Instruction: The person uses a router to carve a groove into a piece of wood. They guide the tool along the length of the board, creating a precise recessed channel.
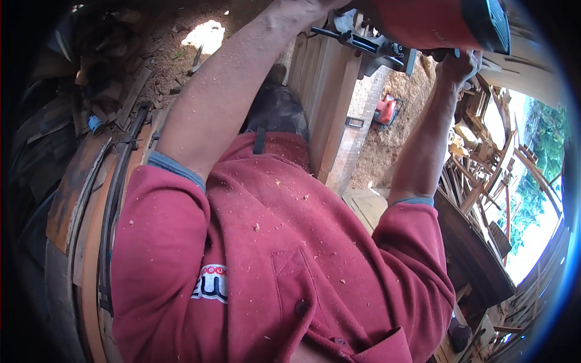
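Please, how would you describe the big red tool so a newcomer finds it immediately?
From the maroon shirt, follow the right forearm up to the right hand. It grasps the red power tool, cut off by the top edge. Unlike the smaller-looking red object lying on sawdust, this one is in hand.

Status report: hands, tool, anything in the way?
Right grip on red power tool; left grip cut off at top. Tool at wooden beam, contact unclear. Another red tool on sawdust, right of beam.
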`<control>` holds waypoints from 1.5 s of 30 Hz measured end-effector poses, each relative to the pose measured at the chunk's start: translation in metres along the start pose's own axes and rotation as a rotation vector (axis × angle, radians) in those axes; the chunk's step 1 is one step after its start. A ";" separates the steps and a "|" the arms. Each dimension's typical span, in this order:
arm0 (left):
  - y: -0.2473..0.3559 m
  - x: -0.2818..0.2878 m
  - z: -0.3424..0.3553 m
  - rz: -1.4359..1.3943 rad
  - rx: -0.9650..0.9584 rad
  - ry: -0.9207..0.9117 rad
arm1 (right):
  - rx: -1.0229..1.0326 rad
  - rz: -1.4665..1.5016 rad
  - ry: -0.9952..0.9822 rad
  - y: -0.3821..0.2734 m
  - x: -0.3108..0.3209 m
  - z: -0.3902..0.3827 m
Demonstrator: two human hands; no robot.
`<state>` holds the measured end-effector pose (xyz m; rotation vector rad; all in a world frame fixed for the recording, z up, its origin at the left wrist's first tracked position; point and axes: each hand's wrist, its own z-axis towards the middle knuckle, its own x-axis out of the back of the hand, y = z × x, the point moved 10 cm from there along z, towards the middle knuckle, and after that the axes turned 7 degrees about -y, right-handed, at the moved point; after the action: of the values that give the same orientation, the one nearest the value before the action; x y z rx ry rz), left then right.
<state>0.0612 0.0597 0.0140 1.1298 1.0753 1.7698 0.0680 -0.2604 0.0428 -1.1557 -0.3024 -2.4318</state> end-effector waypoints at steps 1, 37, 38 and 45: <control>-0.014 -0.007 -0.012 0.057 0.090 -0.048 | 0.164 -0.276 -0.009 -0.019 -0.002 -0.004; -0.054 -0.019 -0.018 0.125 0.184 -0.057 | -0.005 0.008 0.031 0.017 -0.032 -0.024; -0.051 -0.017 -0.016 0.126 0.182 -0.053 | -0.015 -0.033 0.012 0.012 -0.034 -0.018; -0.016 -0.004 -0.008 0.250 0.229 -0.116 | -0.101 -0.030 0.059 0.014 -0.019 -0.016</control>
<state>0.0574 0.0597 -0.0036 1.5459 1.1265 1.7755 0.0740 -0.2731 0.0185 -1.1260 -0.1820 -2.5284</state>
